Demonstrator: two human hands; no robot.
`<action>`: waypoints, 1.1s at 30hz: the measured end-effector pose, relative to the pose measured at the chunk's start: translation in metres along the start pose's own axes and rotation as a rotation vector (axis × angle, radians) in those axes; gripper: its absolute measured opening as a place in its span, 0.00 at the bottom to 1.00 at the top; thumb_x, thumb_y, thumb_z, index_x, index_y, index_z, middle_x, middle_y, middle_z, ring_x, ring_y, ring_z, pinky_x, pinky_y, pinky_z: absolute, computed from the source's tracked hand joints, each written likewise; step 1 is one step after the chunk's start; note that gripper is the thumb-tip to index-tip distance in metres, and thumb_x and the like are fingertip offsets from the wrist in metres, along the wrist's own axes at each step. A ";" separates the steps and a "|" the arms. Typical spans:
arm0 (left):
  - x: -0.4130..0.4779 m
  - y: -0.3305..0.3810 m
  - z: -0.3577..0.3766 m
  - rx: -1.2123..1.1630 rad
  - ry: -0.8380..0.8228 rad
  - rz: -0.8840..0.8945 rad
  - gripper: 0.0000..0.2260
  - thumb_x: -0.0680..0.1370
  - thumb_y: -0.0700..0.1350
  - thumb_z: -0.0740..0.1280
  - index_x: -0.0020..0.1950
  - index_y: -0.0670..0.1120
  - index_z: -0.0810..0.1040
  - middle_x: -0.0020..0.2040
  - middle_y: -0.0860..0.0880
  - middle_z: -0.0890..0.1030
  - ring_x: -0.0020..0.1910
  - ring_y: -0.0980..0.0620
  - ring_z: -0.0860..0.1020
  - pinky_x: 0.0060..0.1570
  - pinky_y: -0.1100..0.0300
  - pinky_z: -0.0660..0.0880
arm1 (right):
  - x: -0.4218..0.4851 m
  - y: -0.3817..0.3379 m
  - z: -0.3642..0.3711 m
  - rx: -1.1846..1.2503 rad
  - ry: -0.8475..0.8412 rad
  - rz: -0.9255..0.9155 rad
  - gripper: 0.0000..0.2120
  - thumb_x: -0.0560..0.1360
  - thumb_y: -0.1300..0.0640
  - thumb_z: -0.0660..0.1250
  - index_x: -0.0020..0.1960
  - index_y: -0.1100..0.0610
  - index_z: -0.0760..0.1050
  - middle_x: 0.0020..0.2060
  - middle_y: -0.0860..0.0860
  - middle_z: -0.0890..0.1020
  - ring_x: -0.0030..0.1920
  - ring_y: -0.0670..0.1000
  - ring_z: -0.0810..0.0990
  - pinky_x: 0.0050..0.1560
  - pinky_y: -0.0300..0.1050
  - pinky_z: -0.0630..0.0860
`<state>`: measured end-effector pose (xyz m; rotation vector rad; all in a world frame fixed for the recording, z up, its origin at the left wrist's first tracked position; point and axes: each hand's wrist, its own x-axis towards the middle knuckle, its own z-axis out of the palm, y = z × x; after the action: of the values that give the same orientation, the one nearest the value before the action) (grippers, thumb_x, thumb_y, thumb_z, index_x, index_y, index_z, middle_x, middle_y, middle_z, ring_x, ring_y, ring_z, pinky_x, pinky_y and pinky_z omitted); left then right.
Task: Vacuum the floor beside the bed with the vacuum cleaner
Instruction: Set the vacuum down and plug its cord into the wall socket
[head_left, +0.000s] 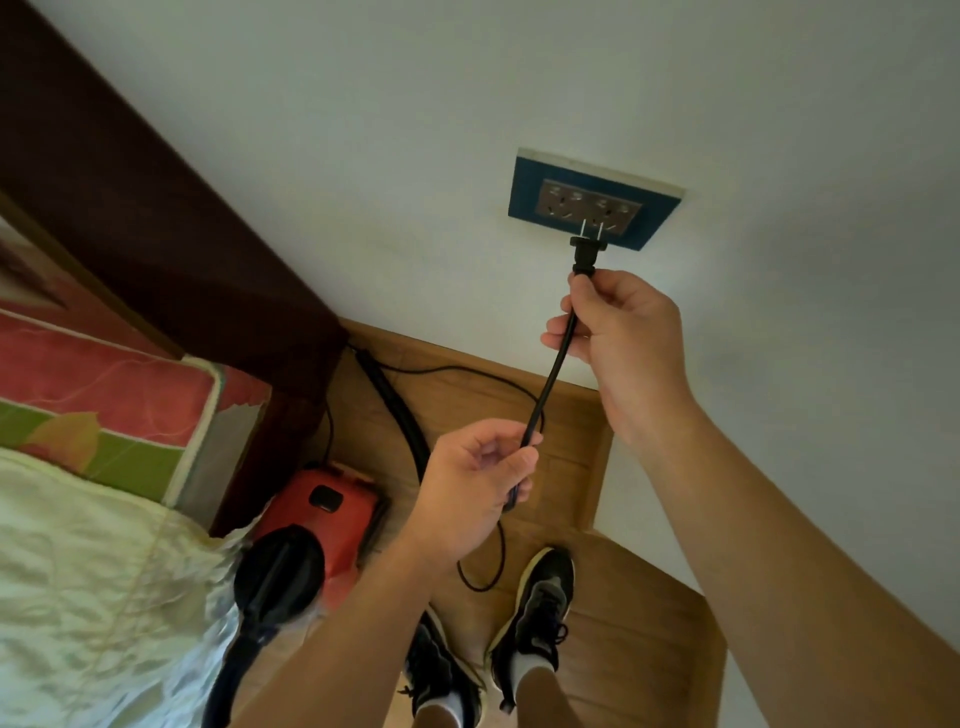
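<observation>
Holding the black cord (550, 384) taut between both hands, a person stands facing a plain white wall (363, 104). The right hand (618, 332) grips the cord just behind the plug (587, 252), fingers curled round it with the thumb pressed against it. The plug's two bare prongs point at the lower edge of a wall socket (592, 200) (a grey outlet face set in a dark blue plate); the prongs are visible, so they are not pushed home. Lower down, the left hand (478, 478) pinches the same cord between thumb and curled fingers, and the slack drops from it in a loop onto the floor (649, 623).

That floor is light brown wood planking, meeting the wall at a matching wooden skirting.

The vacuum cleaner (322, 514), red-bodied with a black top, sits on the floor just beside the bed (78, 571), close to the person's black shoes (540, 608). Its black hose (400, 410) curves along the boards toward the wall.

The bed fills the left side, with a pale quilted cover, a red and green patterned mattress edge and a dark wooden headboard (156, 208) against the wall.
</observation>
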<state>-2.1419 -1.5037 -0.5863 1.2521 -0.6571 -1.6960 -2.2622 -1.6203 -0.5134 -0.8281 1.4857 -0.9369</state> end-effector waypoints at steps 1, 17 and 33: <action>0.001 0.001 0.002 -0.001 -0.004 0.001 0.07 0.79 0.29 0.65 0.53 0.38 0.80 0.35 0.49 0.79 0.35 0.51 0.77 0.39 0.57 0.78 | 0.001 -0.001 -0.002 0.003 0.009 0.000 0.05 0.82 0.61 0.64 0.55 0.58 0.79 0.42 0.54 0.81 0.36 0.48 0.84 0.41 0.43 0.83; 0.006 0.015 0.008 0.001 -0.035 0.018 0.07 0.79 0.32 0.66 0.52 0.40 0.81 0.36 0.48 0.80 0.36 0.50 0.78 0.40 0.56 0.79 | 0.005 -0.013 -0.001 0.033 0.064 -0.001 0.07 0.83 0.58 0.64 0.48 0.55 0.80 0.38 0.54 0.80 0.34 0.48 0.83 0.41 0.43 0.83; 0.019 0.029 0.010 -0.011 -0.042 0.065 0.04 0.73 0.36 0.70 0.44 0.43 0.84 0.34 0.45 0.79 0.33 0.49 0.78 0.35 0.56 0.79 | 0.005 -0.019 0.012 0.136 0.179 -0.008 0.10 0.82 0.57 0.65 0.44 0.56 0.81 0.32 0.52 0.79 0.30 0.48 0.81 0.35 0.42 0.82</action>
<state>-2.1432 -1.5348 -0.5681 1.1780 -0.7050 -1.6742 -2.2506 -1.6340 -0.4992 -0.6658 1.5524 -1.1294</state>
